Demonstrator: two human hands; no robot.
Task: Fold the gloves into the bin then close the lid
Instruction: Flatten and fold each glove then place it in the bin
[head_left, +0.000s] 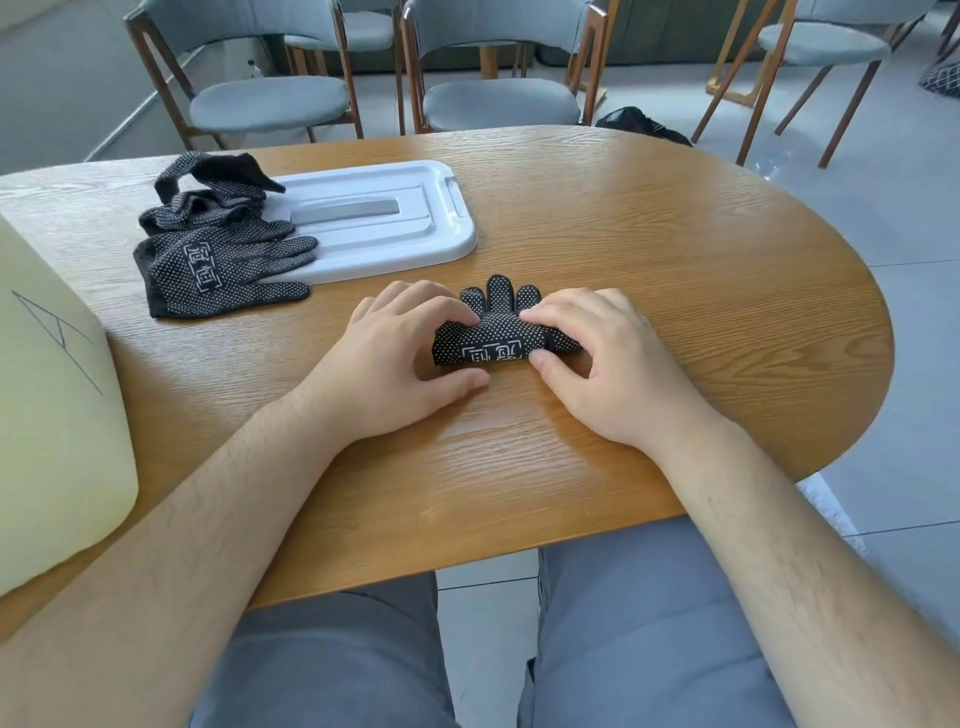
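Left grip and right grip clamp the glove, probably half-rolled; roll tight, evenly, toward tips beyond grips.

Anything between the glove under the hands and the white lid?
Head view: only bare wooden table between the half-folded glove and the lid.

Roughly four gloves and four chairs, one lid, one bin.

Oval wood table; grey-cushioned wooden chairs along far side; pale grey tiled floor, daylit.
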